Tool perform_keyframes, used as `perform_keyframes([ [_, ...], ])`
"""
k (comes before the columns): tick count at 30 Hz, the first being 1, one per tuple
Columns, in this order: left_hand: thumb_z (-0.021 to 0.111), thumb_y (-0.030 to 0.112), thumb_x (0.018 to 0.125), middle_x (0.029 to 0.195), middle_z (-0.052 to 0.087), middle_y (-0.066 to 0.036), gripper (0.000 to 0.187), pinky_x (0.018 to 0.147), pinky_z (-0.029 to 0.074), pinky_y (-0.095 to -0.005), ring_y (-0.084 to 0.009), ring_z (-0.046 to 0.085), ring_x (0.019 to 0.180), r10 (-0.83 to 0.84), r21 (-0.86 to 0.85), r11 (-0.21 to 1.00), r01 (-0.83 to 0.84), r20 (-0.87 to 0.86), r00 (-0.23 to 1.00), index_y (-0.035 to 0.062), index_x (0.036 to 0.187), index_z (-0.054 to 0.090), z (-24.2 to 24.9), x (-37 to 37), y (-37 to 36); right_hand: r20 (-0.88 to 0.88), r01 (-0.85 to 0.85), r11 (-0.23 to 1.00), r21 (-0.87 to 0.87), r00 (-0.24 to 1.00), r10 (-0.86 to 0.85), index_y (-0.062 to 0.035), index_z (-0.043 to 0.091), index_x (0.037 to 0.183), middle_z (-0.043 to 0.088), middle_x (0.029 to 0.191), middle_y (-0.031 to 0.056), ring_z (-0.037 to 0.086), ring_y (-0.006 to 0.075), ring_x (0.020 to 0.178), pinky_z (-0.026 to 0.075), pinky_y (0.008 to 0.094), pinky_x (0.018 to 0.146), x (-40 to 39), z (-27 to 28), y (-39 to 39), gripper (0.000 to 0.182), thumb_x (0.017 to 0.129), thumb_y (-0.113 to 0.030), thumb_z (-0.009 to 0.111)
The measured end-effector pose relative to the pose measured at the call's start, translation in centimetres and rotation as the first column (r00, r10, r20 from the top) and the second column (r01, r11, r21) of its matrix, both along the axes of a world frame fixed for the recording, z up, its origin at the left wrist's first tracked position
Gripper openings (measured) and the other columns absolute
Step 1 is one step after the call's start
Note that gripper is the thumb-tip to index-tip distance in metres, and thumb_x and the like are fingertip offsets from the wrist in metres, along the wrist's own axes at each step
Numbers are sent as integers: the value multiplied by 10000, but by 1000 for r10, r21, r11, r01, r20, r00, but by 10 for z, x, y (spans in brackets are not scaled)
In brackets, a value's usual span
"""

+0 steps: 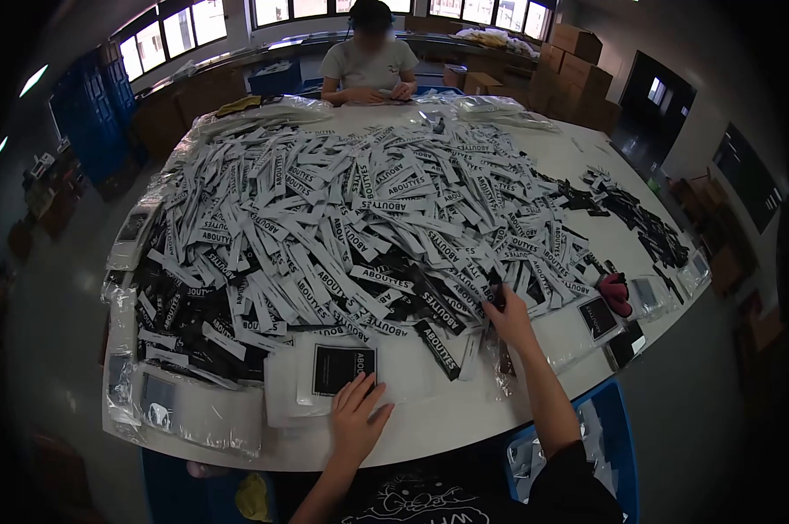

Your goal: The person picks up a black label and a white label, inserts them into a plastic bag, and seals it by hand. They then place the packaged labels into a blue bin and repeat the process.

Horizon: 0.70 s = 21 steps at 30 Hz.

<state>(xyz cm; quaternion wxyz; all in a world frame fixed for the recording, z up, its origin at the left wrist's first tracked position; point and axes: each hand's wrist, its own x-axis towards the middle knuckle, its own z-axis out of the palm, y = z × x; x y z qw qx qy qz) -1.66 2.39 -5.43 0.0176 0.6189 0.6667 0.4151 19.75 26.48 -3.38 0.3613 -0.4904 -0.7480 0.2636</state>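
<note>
My left hand (357, 422) lies with its fingers stretched out over a stack of clear plastic bags (281, 389). Its fingertips touch the lower edge of a black printed card (340, 368) that shows through the top bag. My right hand (510, 321) reaches to the near edge of a large heap of white printed strips (325, 236) lettered ABOUTYES. The thumb and fingers there are pinched together at a dark spot in the heap; what they grip is too hidden to name. Black printed strips (437, 349) lie between my two hands.
A person (370, 65) sits across the white table (578, 144). More bagged packs (198, 410) lie along the left edge. At the right are a pink object (615, 295) and black strips (648, 227). Blue bins (620, 428) stand below the near edge.
</note>
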Motion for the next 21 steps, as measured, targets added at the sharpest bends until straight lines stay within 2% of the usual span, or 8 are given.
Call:
perform_keyframes([
  [2,710,144,687,1135,567,-94,334,923,366,-393,-247,494,1111,-10,3,1000,10,5,1000,61,1000,630,0,0,2,-267,-67,993,-99,963,38,-1,509,895,493,667,19,488,114,610,406,269,554,9,0,8,195,824,-164,590],
  [3,711,145,686,1131,568,-94,335,921,366,-392,-246,493,1111,-7,1,1000,7,-3,1000,60,999,630,-1,0,1,-266,-63,993,-102,963,34,-1,509,895,493,667,19,488,114,610,406,269,554,8,5,5,195,824,-164,590],
  [5,712,146,685,1128,570,-93,336,918,367,-391,-245,493,1111,1,-4,1000,-2,-12,1000,59,998,630,0,0,1,-604,-53,955,-291,784,-141,-40,496,875,478,657,-2,458,82,589,378,234,538,3,27,-9,172,854,-191,576],
  [9,710,152,687,1113,577,-89,327,918,364,-384,-242,499,1101,23,12,1000,-23,13,1000,58,989,627,2,1,1,-877,-249,959,-135,481,2,-35,492,852,490,695,23,478,115,624,405,265,612,-5,46,-54,110,886,-132,532],
  [13,693,144,701,1093,586,-84,311,919,358,-376,-239,507,1089,60,15,998,-61,39,997,45,985,615,3,1,-1,-572,-309,947,-91,794,204,17,535,871,587,770,92,575,152,736,444,256,692,-17,31,-120,121,861,-102,548],
  [16,672,111,695,1068,594,-79,295,921,353,-378,-238,513,1078,84,39,996,-83,-20,996,39,973,601,1,2,-1,-672,-247,896,-368,737,-73,32,536,861,571,671,74,562,132,619,445,244,615,-26,1,-154,88,840,-50,558],
  [19,651,79,678,1023,600,-74,284,901,357,-369,-233,525,1051,113,53,992,-114,7,994,43,954,592,1,2,-2,-818,-196,933,-300,556,-146,27,519,817,535,628,63,534,126,570,431,242,541,-28,7,-174,97,850,-60,548],
  [21,650,77,670,1003,599,-73,284,883,360,-364,-235,531,1024,137,56,989,-138,18,990,45,945,588,0,2,-4,-761,-93,985,-142,647,-49,18,489,774,489,581,51,483,121,500,407,252,467,-36,2,-177,131,868,-66,526],
])
